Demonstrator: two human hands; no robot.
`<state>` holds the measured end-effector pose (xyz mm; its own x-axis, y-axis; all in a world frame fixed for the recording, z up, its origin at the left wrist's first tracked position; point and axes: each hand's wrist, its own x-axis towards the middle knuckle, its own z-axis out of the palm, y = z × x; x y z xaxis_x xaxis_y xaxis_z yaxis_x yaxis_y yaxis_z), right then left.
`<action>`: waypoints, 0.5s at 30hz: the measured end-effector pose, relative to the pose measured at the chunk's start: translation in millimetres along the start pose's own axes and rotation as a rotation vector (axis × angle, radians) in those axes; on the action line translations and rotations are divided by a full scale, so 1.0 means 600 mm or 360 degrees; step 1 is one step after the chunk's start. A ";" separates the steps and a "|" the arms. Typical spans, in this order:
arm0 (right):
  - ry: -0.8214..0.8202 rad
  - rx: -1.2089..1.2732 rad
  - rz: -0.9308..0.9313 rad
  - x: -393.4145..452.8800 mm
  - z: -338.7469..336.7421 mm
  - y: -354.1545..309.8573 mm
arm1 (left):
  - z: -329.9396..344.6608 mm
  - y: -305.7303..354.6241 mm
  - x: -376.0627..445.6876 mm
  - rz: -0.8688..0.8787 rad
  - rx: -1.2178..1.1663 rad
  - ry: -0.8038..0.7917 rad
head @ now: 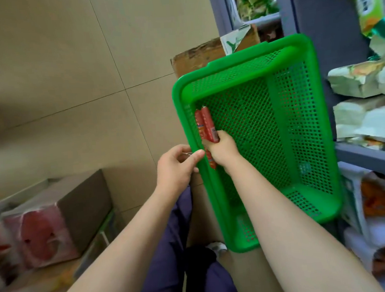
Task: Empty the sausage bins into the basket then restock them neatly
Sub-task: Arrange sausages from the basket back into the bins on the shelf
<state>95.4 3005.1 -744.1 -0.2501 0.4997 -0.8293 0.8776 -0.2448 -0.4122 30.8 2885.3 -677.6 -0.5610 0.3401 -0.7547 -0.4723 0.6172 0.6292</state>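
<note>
Sausages (pixel 207 127) lay against the left wall of the green basket (pixel 294 43).
Left hand (pixel 176 163) pinched the basket's rim; right hand (pixel 222 148) was wrapped round the sausages, which looked light, firm and slick-skinned, best grasped mid-length.

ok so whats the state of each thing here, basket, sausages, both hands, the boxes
basket: tilted, nearly empty
sausages: red packs lying against the basket's left wall
right hand: inside the basket, gripping the sausages
left hand: gripping the basket's left rim
cardboard box: on the floor at left, open, red packs inside
shelves: stocked with bagged goods
</note>
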 end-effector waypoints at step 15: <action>-0.0633 0.0724 -0.0494 -0.383 -0.248 -0.008 | 0.056 0.160 -0.223 0.0199 -0.0426 -0.0511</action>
<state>209.9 3015.1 -495.4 -0.6703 0.2807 -0.6870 0.5034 -0.5081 -0.6988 83.5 2922.9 -522.2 -0.4053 0.6301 -0.6624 -0.5976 0.3657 0.7135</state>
